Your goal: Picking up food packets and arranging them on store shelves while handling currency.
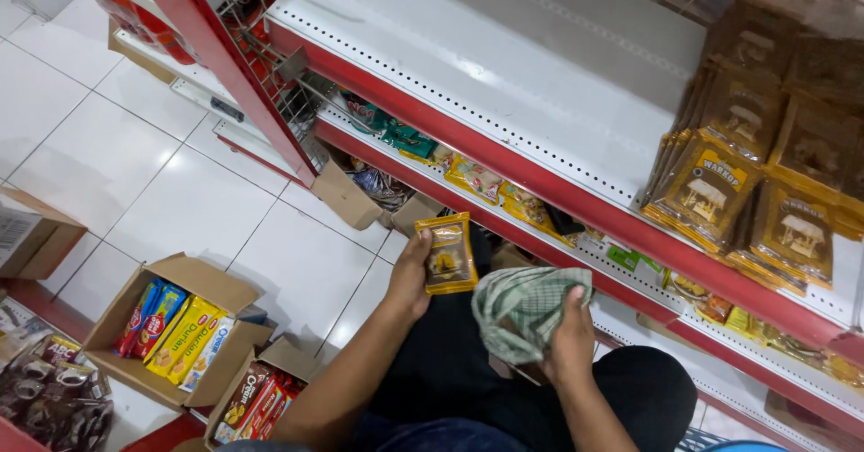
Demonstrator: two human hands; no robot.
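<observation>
Two hands near shelf edge (540, 187): left hand (409, 277) grips packet (446, 252); right hand (571, 340), cloth (526, 308).

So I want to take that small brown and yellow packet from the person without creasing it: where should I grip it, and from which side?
Probably by the free top edge, coming from above. The packet stands upright in the left hand, whose thumb and fingers cover its lower left side, so the top seam and right edge are bare. The right hand holds a green checked cloth close to the lower right, crowding that side.
</observation>
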